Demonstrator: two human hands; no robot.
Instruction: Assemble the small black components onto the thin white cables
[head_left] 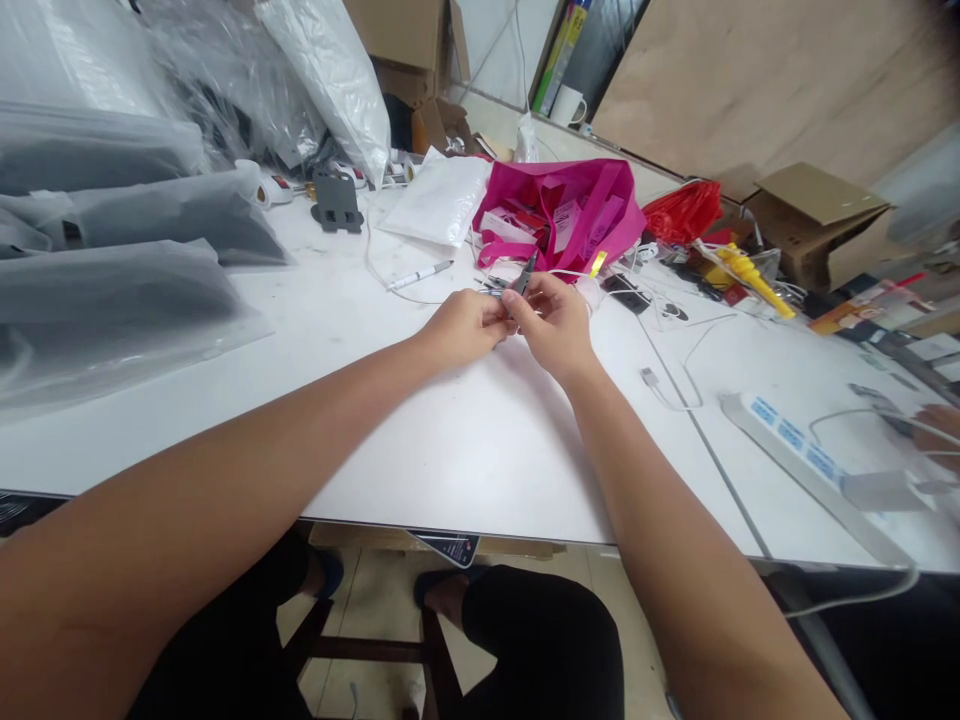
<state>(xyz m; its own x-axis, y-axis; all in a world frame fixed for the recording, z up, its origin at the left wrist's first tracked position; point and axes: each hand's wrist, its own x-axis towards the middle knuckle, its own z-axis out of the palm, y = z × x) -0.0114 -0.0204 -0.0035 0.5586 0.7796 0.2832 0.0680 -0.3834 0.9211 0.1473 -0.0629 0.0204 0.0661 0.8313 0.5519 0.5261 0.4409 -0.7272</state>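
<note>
My right hand (pixel 556 322) is closed on a dark pen-like object (pixel 528 272) with a pointed tip aimed up and away. Close against it, my left hand (pixel 466 325) has its thumb and fingers pinched together; whatever is between them is hidden. Some small dark and metallic pieces (pixel 493 284) show just beyond my fingers, too blurred to name. To the left, a white pen (pixel 420 276) lies on the white table (pixel 450 450). Right behind my hands sits a magenta bag (pixel 624 222), its top open over small packets.
Grey plastic-wrapped packages (pixel 112 290) fill the left side. A grey stand (pixel 337 203) and a white envelope (pixel 439 200) lie behind. On the right are a power strip (pixel 810 460), a cable plug (pixel 649 378), a cardboard box (pixel 817 220) and another person's blurred hand (pixel 939 428).
</note>
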